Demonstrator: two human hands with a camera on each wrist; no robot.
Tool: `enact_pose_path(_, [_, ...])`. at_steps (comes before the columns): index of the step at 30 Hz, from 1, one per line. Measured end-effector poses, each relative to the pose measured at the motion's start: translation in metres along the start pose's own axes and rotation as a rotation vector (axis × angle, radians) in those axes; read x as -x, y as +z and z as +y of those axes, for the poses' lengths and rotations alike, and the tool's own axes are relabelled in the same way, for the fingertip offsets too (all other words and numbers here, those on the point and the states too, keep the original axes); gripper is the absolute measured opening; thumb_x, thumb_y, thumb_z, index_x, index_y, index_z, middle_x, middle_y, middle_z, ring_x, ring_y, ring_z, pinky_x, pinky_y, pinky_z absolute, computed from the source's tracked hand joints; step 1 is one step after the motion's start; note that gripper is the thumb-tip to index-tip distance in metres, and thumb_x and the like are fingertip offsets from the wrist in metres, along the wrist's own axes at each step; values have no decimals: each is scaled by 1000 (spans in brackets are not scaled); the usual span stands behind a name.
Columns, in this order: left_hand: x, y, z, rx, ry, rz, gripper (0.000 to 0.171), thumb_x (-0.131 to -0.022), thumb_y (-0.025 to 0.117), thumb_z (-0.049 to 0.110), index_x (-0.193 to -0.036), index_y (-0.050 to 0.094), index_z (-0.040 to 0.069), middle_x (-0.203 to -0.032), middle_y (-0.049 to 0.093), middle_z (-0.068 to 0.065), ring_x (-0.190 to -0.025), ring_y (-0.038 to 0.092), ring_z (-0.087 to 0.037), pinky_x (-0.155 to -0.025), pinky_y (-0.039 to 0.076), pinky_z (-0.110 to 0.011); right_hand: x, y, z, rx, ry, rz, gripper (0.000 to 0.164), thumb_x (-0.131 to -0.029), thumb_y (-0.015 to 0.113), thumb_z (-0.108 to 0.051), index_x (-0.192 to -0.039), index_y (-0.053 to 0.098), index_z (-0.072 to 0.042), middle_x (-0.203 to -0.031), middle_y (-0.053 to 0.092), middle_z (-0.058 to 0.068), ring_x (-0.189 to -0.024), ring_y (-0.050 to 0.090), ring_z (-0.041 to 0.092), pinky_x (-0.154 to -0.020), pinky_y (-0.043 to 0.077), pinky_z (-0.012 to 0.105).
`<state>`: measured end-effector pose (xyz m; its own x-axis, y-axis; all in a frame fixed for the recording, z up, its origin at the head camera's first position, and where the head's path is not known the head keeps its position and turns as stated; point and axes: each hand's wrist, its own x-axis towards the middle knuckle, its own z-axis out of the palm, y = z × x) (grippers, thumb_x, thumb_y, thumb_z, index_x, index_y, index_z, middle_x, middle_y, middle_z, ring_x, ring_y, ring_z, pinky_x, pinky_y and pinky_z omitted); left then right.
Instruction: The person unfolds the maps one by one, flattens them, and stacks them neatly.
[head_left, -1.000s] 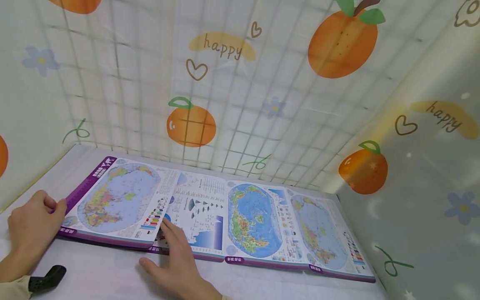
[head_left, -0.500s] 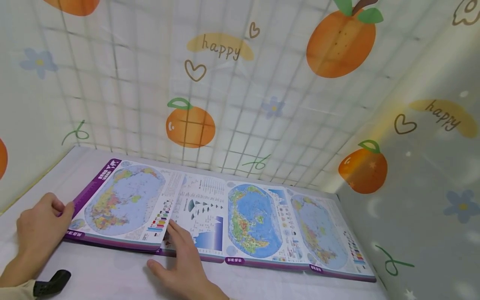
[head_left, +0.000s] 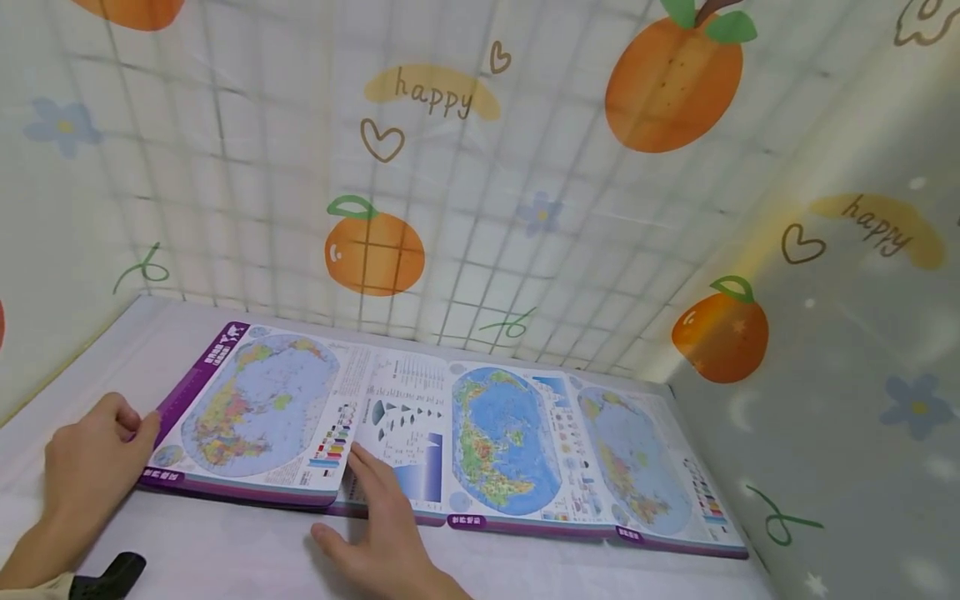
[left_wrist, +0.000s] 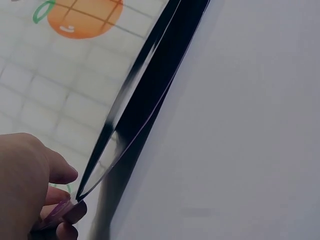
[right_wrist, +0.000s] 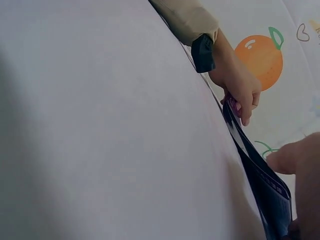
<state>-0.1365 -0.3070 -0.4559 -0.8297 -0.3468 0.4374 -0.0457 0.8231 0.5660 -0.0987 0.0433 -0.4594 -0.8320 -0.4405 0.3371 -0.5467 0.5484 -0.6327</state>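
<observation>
We see the left hand at the near-left end of a long, glossy, folded world-map sheet; its thumb and fingers close in a narrow pinch on the dark purple border strip, back of the hand up. In the left wrist view that pinch sits right at the sheet's edge. We have the right hand lower in the middle, fingers fairly straight and together, tips touching the right edge of the top panel, thumb spread wide toward the table's near side. The sheet lies along the white-covered table, running left to right. The top panel, a pale-blue oval map with multicoloured continents, overlaps a white chart panel; we then read a bright-blue, green-and-brown relief map and another pale map at the far right. Both wrist views show us the dark underside, with a gap between layers. A black curved piece sits by the left cuff; behind, we note pale cloth printed with oranges.
</observation>
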Motion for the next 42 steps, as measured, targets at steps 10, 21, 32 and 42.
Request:
enact_pose_path(10, [3, 4, 2, 4, 25, -24, 25, -93, 71, 22, -79, 57, 6, -63, 69, -10, -55, 59, -32, -57, 33, -38, 4, -4, 8, 9, 31, 6, 83, -91, 79, -39, -158, 43, -7, -166, 41, 6, -149, 44, 22, -118, 43, 45])
enact_pose_path(21, [5, 8, 9, 25, 71, -43, 25, -93, 73, 22, -79, 58, 8, -60, 65, 0, -53, 52, -17, -58, 33, -36, 8, -16, 10, -7, 92, -22, 84, -91, 79, -39, -160, 41, -11, -168, 39, 3, -151, 43, 23, -119, 41, 51])
enact_pose_path(32, [10, 10, 16, 40, 129, -45, 25, -91, 77, 20, -76, 59, 12, -57, 59, 6, -52, 45, -15, -54, 30, -33, 16, -20, 20, 33, 72, 12, 83, -92, 77, -44, -158, 44, -8, -166, 43, 5, -149, 45, 26, -115, 45, 54])
enact_pose_path(42, [13, 15, 22, 50, 179, -30, 26, -89, 79, 20, -74, 57, 15, -55, 53, 8, -52, 42, -15, -54, 29, -32, 20, -26, 25, 22, 97, 5, 83, -92, 78, -44, -159, 43, -9, -167, 42, 5, -150, 44, 27, -116, 44, 57])
